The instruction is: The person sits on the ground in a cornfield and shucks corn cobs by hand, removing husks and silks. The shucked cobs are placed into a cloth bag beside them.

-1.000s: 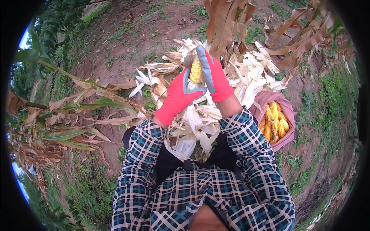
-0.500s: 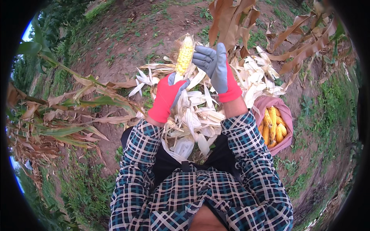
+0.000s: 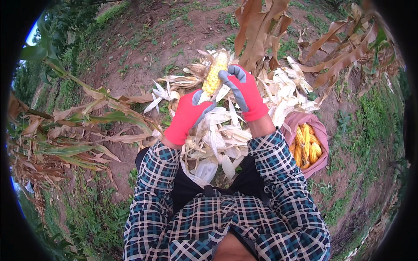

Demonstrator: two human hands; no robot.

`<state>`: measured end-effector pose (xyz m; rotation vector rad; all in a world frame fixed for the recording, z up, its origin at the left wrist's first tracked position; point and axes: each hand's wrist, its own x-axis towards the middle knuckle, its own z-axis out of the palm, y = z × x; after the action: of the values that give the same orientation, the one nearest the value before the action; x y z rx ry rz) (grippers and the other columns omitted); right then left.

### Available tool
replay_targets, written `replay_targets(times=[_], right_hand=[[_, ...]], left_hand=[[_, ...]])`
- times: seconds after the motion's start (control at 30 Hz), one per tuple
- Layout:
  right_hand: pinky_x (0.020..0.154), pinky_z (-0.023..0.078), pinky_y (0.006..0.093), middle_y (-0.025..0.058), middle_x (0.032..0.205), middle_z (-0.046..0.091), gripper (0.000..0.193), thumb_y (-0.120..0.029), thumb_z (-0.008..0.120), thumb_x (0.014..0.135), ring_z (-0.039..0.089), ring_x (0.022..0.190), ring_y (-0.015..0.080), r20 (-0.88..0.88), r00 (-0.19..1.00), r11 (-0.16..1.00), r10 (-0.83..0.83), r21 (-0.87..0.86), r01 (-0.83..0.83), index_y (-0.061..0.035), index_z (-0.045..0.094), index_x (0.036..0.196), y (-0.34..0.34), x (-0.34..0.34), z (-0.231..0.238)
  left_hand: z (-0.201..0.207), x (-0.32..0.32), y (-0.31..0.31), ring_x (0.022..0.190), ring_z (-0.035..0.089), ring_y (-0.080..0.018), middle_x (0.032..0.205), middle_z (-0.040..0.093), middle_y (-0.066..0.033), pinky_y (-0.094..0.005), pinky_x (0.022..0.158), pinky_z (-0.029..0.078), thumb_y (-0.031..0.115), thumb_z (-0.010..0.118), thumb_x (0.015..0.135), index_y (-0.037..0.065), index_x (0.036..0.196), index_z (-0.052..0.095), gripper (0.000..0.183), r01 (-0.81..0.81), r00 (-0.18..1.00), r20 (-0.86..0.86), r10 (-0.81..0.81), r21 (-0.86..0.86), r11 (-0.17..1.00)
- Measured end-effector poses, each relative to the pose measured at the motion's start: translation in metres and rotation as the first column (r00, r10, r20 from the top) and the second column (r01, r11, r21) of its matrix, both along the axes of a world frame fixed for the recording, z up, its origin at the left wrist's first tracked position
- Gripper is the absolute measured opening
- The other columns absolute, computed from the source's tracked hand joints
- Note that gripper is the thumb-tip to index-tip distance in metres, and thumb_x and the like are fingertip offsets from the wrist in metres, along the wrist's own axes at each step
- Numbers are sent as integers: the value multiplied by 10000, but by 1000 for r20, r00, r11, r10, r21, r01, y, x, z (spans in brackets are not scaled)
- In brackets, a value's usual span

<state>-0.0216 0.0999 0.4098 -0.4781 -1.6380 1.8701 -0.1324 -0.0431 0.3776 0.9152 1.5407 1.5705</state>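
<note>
A corn cob [image 3: 214, 77] with pale yellow kernels stands tilted in front of me, its tip pointing away. Brown, dry husk [image 3: 199, 71] hangs open along its left side. My left hand [image 3: 188, 114], in a red and grey glove, is closed around the cob's lower end. My right hand [image 3: 246, 92], gloved the same way, presses its thumb against the cob's right side, with the fingers bent around behind. What those fingertips touch is hidden.
Loose pale husks [image 3: 224, 135] lie heaped below my hands. A pink sack [image 3: 321, 130] holding several yellow cobs [image 3: 307, 145] stands at the right. Dry corn stalks [image 3: 89, 115] lean in from the left, and brown leaves [image 3: 257, 35] hang at the upper right.
My right hand has gone from outstretched fingers beside the cob to closing on it. The cob has shifted slightly right and nearer, and its husk spreads wider on the left.
</note>
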Motion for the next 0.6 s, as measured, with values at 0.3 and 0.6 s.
replay_targets(times=[0.3,0.6], right_hand=[[899,452,300,126,1041,637,396,-319,504,967,606,944,167,-55,987,980,-149,128,155,6,516,1192,-3,-10,-4],[973,432,453,184,1133,577,515,-444,428,961,563,1060,329,-545,829,653,-125,-675,-345,21,514,1166,8,-21,-41]], left_hand=[[-4,4,-6,750,626,-131,823,679,-105,-295,668,487,197,718,743,-17,1003,631,348,-116,941,-334,49,-182,977],[-35,8,3,659,547,-109,707,596,-59,-295,591,445,188,721,738,-13,888,609,274,-68,979,-195,57,-50,996]])
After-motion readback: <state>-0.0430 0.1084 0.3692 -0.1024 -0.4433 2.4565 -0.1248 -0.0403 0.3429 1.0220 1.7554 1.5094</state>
